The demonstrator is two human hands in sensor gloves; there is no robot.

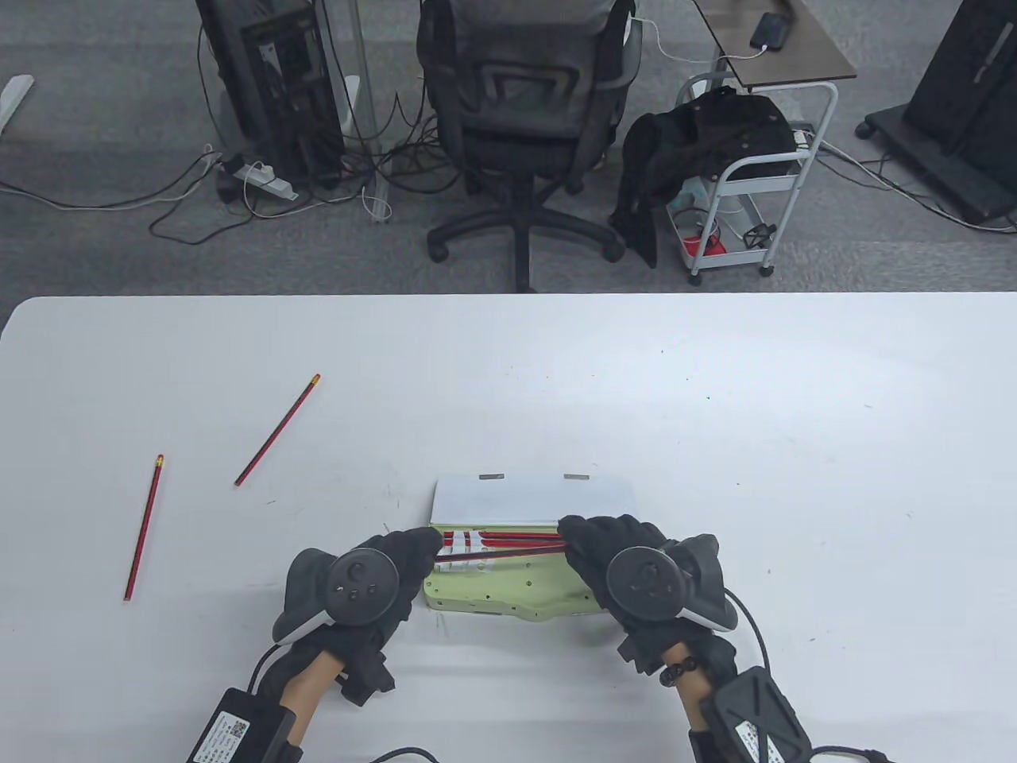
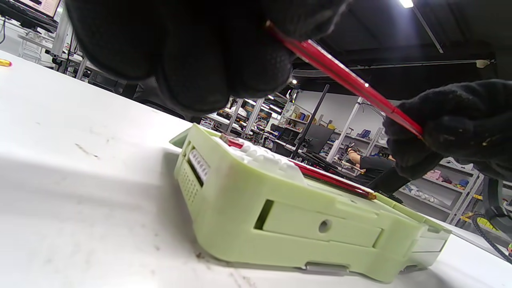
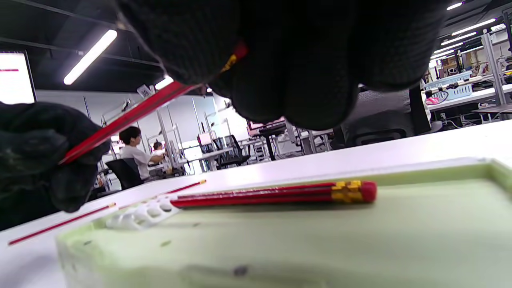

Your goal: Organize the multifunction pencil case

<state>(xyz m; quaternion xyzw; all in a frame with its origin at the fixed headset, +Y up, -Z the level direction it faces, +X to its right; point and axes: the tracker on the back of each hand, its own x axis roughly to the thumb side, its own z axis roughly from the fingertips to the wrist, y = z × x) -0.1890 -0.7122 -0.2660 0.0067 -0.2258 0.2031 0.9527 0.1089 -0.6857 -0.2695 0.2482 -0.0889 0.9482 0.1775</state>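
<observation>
A light green pencil case [image 1: 508,592] [image 2: 304,224] [image 3: 320,240] lies open near the table's front edge, its white lid [image 1: 532,501] standing up behind. Red pencils [image 1: 508,538] [image 3: 272,194] lie in its white holder [image 1: 469,556] [image 3: 140,214]. Both hands hold one red pencil [image 1: 508,551] [image 2: 344,78] [image 3: 128,116] level above the case. My left hand [image 1: 397,560] [image 2: 208,56] pinches its left end. My right hand [image 1: 604,540] [image 3: 288,60] pinches the eraser end.
Two loose red pencils [image 1: 144,528] [image 1: 278,430] lie on the white table [image 1: 715,413] at the left; both show in the right wrist view [image 3: 60,224] [image 3: 184,187]. Beyond the far edge stand an office chair [image 1: 520,103] and a white cart [image 1: 747,175].
</observation>
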